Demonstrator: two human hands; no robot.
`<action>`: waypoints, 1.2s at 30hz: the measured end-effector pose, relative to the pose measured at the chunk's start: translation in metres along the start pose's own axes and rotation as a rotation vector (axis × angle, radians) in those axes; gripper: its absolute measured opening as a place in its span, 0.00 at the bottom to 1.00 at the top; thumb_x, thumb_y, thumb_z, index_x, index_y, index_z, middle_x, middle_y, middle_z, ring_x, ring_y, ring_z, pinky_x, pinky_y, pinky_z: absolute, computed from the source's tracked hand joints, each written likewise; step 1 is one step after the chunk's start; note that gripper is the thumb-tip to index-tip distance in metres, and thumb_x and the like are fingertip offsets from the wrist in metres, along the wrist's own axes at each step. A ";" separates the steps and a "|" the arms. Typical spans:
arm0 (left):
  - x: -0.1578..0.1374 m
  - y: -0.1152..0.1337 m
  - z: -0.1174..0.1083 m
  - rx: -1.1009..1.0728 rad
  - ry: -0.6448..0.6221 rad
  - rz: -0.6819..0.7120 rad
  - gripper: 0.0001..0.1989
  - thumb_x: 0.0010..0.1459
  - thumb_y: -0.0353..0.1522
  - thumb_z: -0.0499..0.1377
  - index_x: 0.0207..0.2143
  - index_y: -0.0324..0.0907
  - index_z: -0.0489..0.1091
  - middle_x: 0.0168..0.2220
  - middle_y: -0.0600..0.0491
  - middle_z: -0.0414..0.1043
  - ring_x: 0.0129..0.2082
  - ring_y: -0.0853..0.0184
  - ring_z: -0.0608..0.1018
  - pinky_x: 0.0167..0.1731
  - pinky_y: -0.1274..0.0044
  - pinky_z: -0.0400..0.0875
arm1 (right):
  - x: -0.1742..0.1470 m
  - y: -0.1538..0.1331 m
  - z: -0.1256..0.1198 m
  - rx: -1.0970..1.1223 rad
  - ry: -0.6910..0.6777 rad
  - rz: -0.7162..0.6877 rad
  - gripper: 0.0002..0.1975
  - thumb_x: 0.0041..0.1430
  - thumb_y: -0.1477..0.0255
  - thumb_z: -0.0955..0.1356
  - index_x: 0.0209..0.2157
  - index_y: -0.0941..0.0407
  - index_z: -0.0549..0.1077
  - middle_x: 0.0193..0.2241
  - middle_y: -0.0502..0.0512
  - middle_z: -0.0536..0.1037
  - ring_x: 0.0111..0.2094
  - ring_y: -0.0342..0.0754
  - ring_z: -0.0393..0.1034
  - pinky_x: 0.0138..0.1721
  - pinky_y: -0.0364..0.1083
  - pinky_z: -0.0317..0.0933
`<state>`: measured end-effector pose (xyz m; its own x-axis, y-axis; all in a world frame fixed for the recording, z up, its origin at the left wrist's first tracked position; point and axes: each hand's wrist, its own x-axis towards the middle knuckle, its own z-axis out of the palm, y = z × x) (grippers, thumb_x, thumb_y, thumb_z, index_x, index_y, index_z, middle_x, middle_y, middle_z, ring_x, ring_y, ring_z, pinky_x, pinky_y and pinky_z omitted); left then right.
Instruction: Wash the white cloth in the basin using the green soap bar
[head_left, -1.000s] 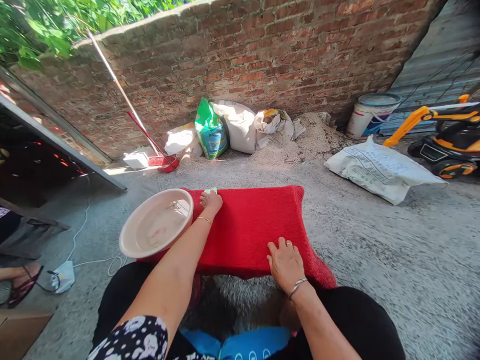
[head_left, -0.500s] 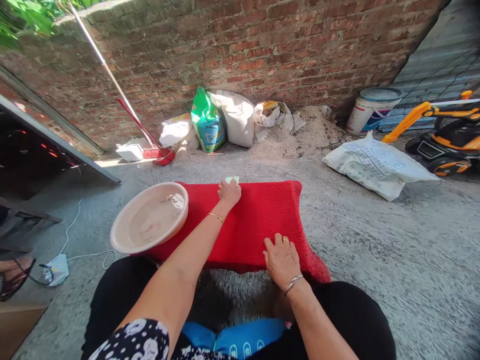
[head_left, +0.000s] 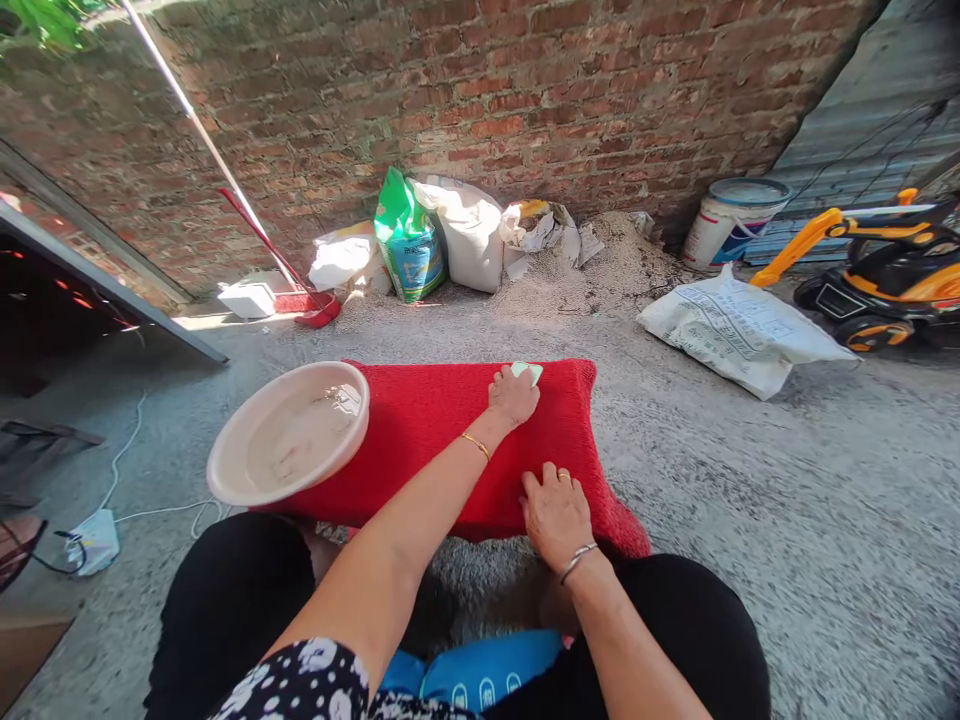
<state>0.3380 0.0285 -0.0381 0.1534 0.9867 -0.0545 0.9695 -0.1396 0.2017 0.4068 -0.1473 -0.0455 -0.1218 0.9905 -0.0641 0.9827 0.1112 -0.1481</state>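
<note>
Cloth (head_left: 427,420): red, nubbly textile, spread in a raised oblong.
Left hand (head_left: 514,397): half-curled over a flat pale-green piece (head_left: 527,373), material unclear, near the far edge.
Right hand (head_left: 557,515): nothing held, fingers loosely spread, near edge.
Handling: flat, even pressure should suit.
Room: widest leftward, until the round pale-pink plastic basin (head_left: 240,440); right edge close.

Your single view comes from the camera on your head, looking forward and down over the near edge of the red cloth-covered bench (head_left: 427,420). It sits close enough that your forearms (head_left: 405,540) rise from the bottom; past the bench's far edge it reaches the concrete floor (head_left: 750,480) and brick wall (head_left: 540,110).
</note>
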 end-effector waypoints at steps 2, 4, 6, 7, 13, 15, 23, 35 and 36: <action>-0.007 -0.042 -0.013 0.040 0.067 -0.129 0.21 0.62 0.40 0.49 0.55 0.47 0.65 0.53 0.41 0.62 0.52 0.53 0.67 0.46 0.65 0.65 | 0.000 0.000 0.000 0.007 -0.001 -0.007 0.11 0.61 0.69 0.65 0.44 0.55 0.73 0.43 0.62 0.70 0.45 0.56 0.64 0.43 0.51 0.55; -0.014 -0.088 -0.024 0.081 0.115 -0.294 0.21 0.62 0.40 0.49 0.54 0.45 0.65 0.52 0.40 0.62 0.52 0.51 0.67 0.46 0.65 0.65 | -0.001 0.001 0.001 0.016 -0.008 -0.014 0.12 0.61 0.68 0.65 0.45 0.54 0.72 0.43 0.62 0.70 0.46 0.55 0.64 0.43 0.51 0.55; -0.021 -0.122 -0.030 0.101 0.130 -0.432 0.20 0.61 0.39 0.50 0.53 0.43 0.66 0.52 0.38 0.61 0.52 0.50 0.68 0.45 0.64 0.65 | -0.001 0.001 0.001 0.019 -0.012 -0.017 0.13 0.61 0.68 0.65 0.46 0.54 0.72 0.44 0.62 0.70 0.46 0.55 0.64 0.44 0.51 0.54; -0.023 -0.131 -0.030 0.106 0.127 -0.473 0.20 0.61 0.39 0.50 0.53 0.42 0.66 0.52 0.38 0.61 0.51 0.50 0.68 0.45 0.64 0.65 | -0.001 0.001 0.001 0.018 -0.012 -0.017 0.13 0.61 0.68 0.65 0.47 0.54 0.72 0.44 0.62 0.70 0.46 0.55 0.64 0.44 0.51 0.54; -0.029 -0.060 0.000 0.072 0.110 -0.332 0.19 0.61 0.38 0.50 0.52 0.43 0.66 0.53 0.39 0.60 0.52 0.52 0.67 0.47 0.65 0.64 | 0.001 0.001 0.001 -0.005 -0.007 -0.009 0.13 0.61 0.68 0.65 0.46 0.54 0.72 0.44 0.62 0.70 0.46 0.55 0.64 0.43 0.51 0.55; -0.031 -0.019 0.009 0.032 0.059 -0.161 0.20 0.61 0.39 0.50 0.54 0.45 0.65 0.54 0.40 0.60 0.53 0.54 0.66 0.48 0.66 0.63 | 0.001 0.001 0.001 -0.022 -0.002 -0.003 0.12 0.60 0.68 0.65 0.45 0.54 0.72 0.43 0.62 0.70 0.45 0.55 0.64 0.42 0.50 0.54; -0.045 -0.064 -0.019 0.057 0.087 -0.205 0.20 0.62 0.40 0.50 0.55 0.48 0.64 0.52 0.42 0.62 0.52 0.55 0.68 0.47 0.67 0.65 | 0.000 0.001 0.001 -0.047 -0.022 0.001 0.13 0.61 0.68 0.65 0.47 0.53 0.72 0.46 0.63 0.70 0.46 0.55 0.64 0.43 0.50 0.54; -0.050 -0.038 0.011 0.085 0.087 -0.176 0.23 0.62 0.38 0.50 0.58 0.44 0.62 0.58 0.38 0.57 0.55 0.51 0.64 0.50 0.63 0.61 | 0.000 0.001 -0.001 -0.044 -0.035 0.002 0.12 0.60 0.68 0.65 0.46 0.54 0.72 0.45 0.62 0.70 0.46 0.55 0.64 0.43 0.50 0.54; -0.050 -0.019 0.016 0.069 0.067 -0.105 0.23 0.62 0.38 0.50 0.59 0.45 0.61 0.59 0.39 0.56 0.55 0.52 0.64 0.51 0.63 0.61 | 0.000 0.001 -0.001 -0.050 -0.032 0.002 0.12 0.61 0.68 0.65 0.45 0.54 0.72 0.44 0.62 0.70 0.46 0.55 0.64 0.43 0.50 0.54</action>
<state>0.3151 -0.0192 -0.0548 0.0394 0.9992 -0.0060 0.9907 -0.0383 0.1303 0.4080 -0.1470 -0.0445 -0.1233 0.9877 -0.0961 0.9886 0.1138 -0.0985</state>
